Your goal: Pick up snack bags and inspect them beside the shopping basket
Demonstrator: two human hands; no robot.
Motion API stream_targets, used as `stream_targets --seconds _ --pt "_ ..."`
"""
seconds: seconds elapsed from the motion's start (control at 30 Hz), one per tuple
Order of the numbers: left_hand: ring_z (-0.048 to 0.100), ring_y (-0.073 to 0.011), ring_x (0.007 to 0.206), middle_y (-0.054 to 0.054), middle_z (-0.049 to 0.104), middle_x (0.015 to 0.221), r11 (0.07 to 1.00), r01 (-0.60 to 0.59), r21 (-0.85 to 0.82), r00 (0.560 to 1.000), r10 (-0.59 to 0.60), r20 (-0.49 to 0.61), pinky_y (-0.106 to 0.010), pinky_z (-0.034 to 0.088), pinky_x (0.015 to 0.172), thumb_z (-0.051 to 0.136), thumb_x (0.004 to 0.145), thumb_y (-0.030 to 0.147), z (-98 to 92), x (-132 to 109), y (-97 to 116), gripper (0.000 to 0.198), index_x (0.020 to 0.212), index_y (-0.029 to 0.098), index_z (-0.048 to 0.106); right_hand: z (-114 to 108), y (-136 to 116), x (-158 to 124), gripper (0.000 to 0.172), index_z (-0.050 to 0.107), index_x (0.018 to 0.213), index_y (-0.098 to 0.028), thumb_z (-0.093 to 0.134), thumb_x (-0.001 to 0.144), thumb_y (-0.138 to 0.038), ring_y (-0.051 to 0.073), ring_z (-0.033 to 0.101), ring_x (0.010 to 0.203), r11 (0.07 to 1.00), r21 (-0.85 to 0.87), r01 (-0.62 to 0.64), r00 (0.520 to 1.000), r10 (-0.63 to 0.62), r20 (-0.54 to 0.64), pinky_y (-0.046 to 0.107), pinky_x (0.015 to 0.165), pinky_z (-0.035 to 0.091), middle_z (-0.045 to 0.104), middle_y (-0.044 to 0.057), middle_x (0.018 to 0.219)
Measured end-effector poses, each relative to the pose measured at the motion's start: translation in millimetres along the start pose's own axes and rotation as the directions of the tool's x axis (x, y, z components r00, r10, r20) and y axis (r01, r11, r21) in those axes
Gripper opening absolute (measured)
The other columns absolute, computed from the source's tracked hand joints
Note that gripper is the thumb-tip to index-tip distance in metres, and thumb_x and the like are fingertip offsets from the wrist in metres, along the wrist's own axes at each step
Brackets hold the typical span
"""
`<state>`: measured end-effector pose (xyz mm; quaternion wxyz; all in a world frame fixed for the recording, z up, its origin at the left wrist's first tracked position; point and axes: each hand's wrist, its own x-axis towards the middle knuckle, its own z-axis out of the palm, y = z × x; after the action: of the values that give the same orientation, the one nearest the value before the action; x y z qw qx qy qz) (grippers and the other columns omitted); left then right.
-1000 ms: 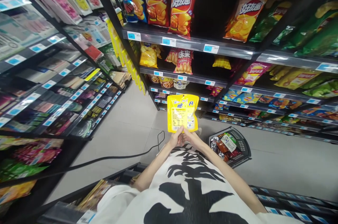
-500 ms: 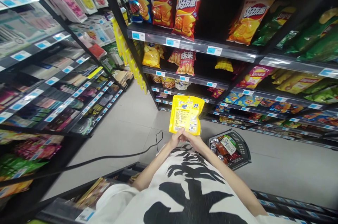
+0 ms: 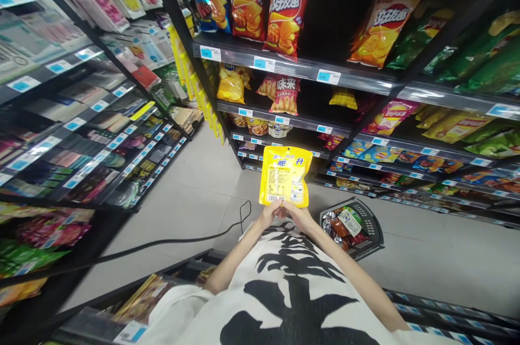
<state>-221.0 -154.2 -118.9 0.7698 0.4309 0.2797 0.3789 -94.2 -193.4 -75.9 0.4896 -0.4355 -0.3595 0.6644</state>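
A yellow snack bag point(image 3: 284, 177) is held upright in front of my body, its printed panel with small text and a barcode facing me. My left hand point(image 3: 270, 213) grips the bottom edge from the left, thumb on the near side. From the right, my right hand point(image 3: 296, 214) pinches the same edge, and the two hands meet at the middle. Fingers behind the bag are hidden. Below and to the right of the bag, a dark shopping basket point(image 3: 371, 226) rests on the floor with several packaged foods inside.
Ahead stands a black snack shelf point(image 3: 300, 66) with chip bags point(image 3: 284, 9) and price tags. Another shelf point(image 3: 93, 112) of small packaged goods runs along the left. Yellow packets point(image 3: 184, 63) hang at the shelf end. A black cable point(image 3: 182, 239) crosses the view at left.
The view has shifted very slightly, and the yellow snack bag has tilted a little. Both hands keep the same grip on it.
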Motion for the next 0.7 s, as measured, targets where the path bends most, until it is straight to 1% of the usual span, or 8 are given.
stream_targets --seconds 0.1,0.17,0.2,0.27,0.37,0.43,0.57,0.7 --pt "0.046 -0.015 0.048 0.001 0.042 0.046 1.0 -0.002 -0.027 1.0 0.001 -0.016 -0.037 0.049 0.063 0.066 0.072 0.068 0.1 0.9 -1.8 0.054 0.055 0.02 0.051 0.2 -0.8 -0.1 0.049 0.069 0.099 -0.019 0.075 0.076 -0.062 0.017 0.056 0.061 1.0 0.03 0.007 0.999 -0.005 -0.046 0.033 0.06 0.047 0.068 0.006 0.078" --pt "0.043 -0.0139 0.046 0.002 0.043 0.048 0.999 -0.007 -0.044 1.0 0.006 -0.025 -0.035 0.048 0.06 0.068 0.072 0.065 0.3 1.6 -2.8 0.049 0.063 0.018 0.057 0.4 -1.5 -0.2 0.051 0.069 0.102 -0.02 0.074 0.076 -0.063 0.016 0.055 0.061 0.999 0.037 0.013 0.997 -0.01 -0.075 0.032 0.06 0.046 0.068 0.006 0.081" --pt "0.042 -0.0133 0.046 0.002 0.043 0.048 0.999 -0.011 -0.049 1.0 0.01 -0.027 -0.035 0.047 0.059 0.069 0.072 0.064 0.3 2.0 -3.2 0.049 0.063 0.018 0.057 0.4 -1.9 -0.2 0.051 0.069 0.102 -0.02 0.074 0.076 -0.064 0.016 0.055 0.062 0.999 0.035 0.013 0.997 -0.01 -0.081 0.032 0.059 0.046 0.068 0.006 0.081" --pt "0.041 -0.0126 0.045 0.002 0.041 0.047 0.998 -0.019 -0.052 1.0 0.018 -0.02 -0.034 0.047 0.058 0.07 0.072 0.065 -0.1 2.5 -3.9 0.052 0.056 0.019 0.051 0.1 -2.2 -0.2 0.052 0.07 0.097 -0.018 0.073 0.077 -0.066 0.016 0.056 0.062 1.0 0.019 0.004 0.997 -0.003 -0.073 0.032 0.06 0.046 0.068 0.007 0.079" --pt "0.044 -0.0135 0.047 0.002 0.04 0.046 0.999 -0.024 -0.044 1.0 0.024 0.005 -0.036 0.05 0.063 0.069 0.074 0.065 -0.6 2.8 -3.7 0.058 0.047 0.02 0.044 -0.4 -2.4 0.0 0.055 0.071 0.093 -0.016 0.068 0.08 -0.069 0.018 0.058 0.063 1.0 -0.012 0.001 0.998 -0.002 -0.058 0.033 0.062 0.046 0.066 0.006 0.07" --pt "0.046 -0.0143 0.048 0.0 0.042 0.046 0.999 -0.025 -0.034 1.0 0.026 0.016 -0.035 0.05 0.063 0.067 0.076 0.066 -0.2 2.7 -2.5 0.059 0.047 0.019 0.046 -0.3 -2.7 0.0 0.055 0.071 0.09 -0.016 0.066 0.081 -0.07 0.018 0.058 0.063 1.0 -0.027 0.008 0.998 -0.01 -0.056 0.032 0.063 0.045 0.065 0.006 0.065" --pt "0.047 -0.0151 0.048 -0.001 0.043 0.046 0.999 -0.026 -0.02 1.0 0.027 0.016 -0.032 0.046 0.057 0.064 0.078 0.068 2.3 1.8 1.2 0.059 0.049 0.019 0.051 1.1 -4.7 -0.5 0.056 0.068 0.074 -0.015 0.065 0.081 -0.071 0.017 0.056 0.06 0.999 -0.039 0.015 0.998 -0.017 -0.062 0.032 0.062 0.045 0.063 0.006 0.058" --pt "0.049 -0.0156 0.051 -0.001 0.044 0.046 1.0 -0.023 -0.007 1.0 0.023 0.012 -0.033 0.048 0.061 0.062 0.083 0.065 4.0 0.4 3.8 0.058 0.049 0.018 0.053 3.2 -8.7 -1.4 0.056 0.067 0.067 -0.016 0.067 0.079 -0.07 0.015 0.053 0.055 1.0 -0.018 0.011 0.998 -0.012 -0.066 0.03 0.062 0.046 0.063 0.006 0.056"
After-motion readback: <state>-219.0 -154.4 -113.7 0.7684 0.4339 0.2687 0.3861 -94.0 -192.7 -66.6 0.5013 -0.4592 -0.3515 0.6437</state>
